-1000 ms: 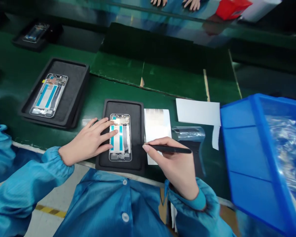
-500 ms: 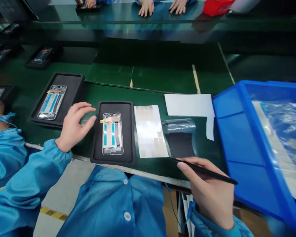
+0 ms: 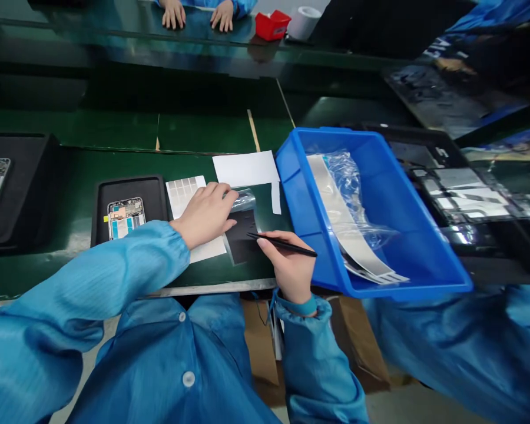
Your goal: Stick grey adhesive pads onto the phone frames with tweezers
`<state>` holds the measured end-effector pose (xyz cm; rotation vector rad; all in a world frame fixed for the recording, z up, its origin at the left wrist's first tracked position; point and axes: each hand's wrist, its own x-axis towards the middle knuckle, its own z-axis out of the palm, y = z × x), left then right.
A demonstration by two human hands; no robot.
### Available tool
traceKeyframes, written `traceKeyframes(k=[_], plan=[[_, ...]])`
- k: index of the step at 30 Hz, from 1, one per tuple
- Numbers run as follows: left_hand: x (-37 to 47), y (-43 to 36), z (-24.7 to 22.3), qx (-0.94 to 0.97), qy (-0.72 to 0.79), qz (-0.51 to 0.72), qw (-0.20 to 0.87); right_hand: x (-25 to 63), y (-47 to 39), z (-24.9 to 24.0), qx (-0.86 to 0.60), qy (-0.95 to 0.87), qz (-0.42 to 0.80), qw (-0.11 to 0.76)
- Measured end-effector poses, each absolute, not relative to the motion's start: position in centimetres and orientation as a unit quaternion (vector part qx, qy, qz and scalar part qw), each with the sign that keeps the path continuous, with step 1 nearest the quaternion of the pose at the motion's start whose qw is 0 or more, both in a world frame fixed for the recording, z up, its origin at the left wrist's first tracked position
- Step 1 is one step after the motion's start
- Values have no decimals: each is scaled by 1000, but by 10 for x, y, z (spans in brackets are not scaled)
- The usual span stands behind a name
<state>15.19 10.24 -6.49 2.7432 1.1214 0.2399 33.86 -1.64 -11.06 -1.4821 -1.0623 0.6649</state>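
My left hand (image 3: 206, 217) is over the white label sheet (image 3: 208, 249) and the left edge of the black sheet (image 3: 242, 237), fingers bent and apart, with nothing seen in it. A curled clear film (image 3: 244, 200) lies at the top of the black sheet. Black tweezers (image 3: 287, 244) are pinched in my right hand (image 3: 295, 270), their tips over the right side of the black sheet. To the left, a phone frame (image 3: 126, 217) with its inner parts showing lies in a black tray (image 3: 155, 197), partly hidden by my left sleeve.
A blue bin (image 3: 309, 235) with plastic film and white strips stands at the right. White paper (image 3: 246, 169) lies behind the black sheet. Another black tray (image 3: 30, 194) is at far left. Across the bench are a person's hands, a red box (image 3: 272, 26) and a white roll.
The view has shifted to the right. My left hand has moved from beside the phone tray to the label and black sheets. My right hand has brought the tweezers over the black sheet.
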Motion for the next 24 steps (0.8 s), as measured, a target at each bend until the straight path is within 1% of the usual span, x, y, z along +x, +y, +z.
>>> traceKeyframes(k=[2,7,13,19,24], plan=[[166,114,-71,917,383,76,84,342,-12,-110,-627,-446,282,573],[175,129,-75,934,337,52,107,347,0,-110,-617,-445,283,584],[168,119,-69,937,317,81,124,347,10,-104,-580,-494,259,594],[165,111,-58,943,308,47,118,343,15,-105,-549,-521,221,615],[163,111,-60,943,310,49,109,342,17,-106,-554,-526,226,605]])
